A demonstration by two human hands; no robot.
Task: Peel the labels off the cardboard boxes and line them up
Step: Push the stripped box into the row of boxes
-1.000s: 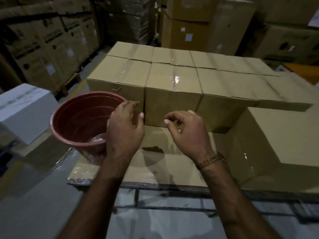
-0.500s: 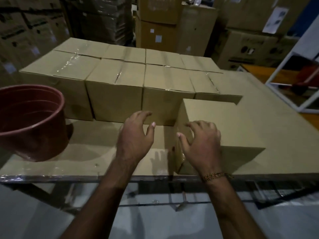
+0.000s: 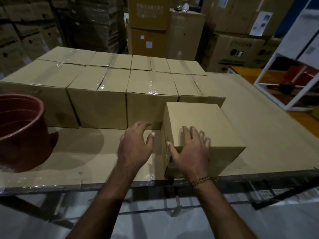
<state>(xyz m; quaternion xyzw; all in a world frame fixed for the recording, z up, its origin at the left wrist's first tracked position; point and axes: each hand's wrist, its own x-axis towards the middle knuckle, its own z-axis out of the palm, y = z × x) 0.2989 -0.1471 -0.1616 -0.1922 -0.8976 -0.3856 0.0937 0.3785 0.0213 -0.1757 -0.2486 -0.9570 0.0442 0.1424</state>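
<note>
A lone box (image 3: 198, 125) is covered at its near edge by the right hand (image 3: 191, 152), fingers spread; the left hand (image 3: 134, 147), fingers apart, is held at its nine o'clock; a red tub (image 3: 20, 131) is seen farther toward nine.

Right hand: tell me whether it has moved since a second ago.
Yes. The right hand went rightward from the gap before the box row onto the lone front box.

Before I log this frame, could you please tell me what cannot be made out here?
Head view only:
- Near box: any label on its front is hidden by the right hand.
- Red tub: cut off by the left edge.
- Stacked cartons' labels: too small and dim.
</note>
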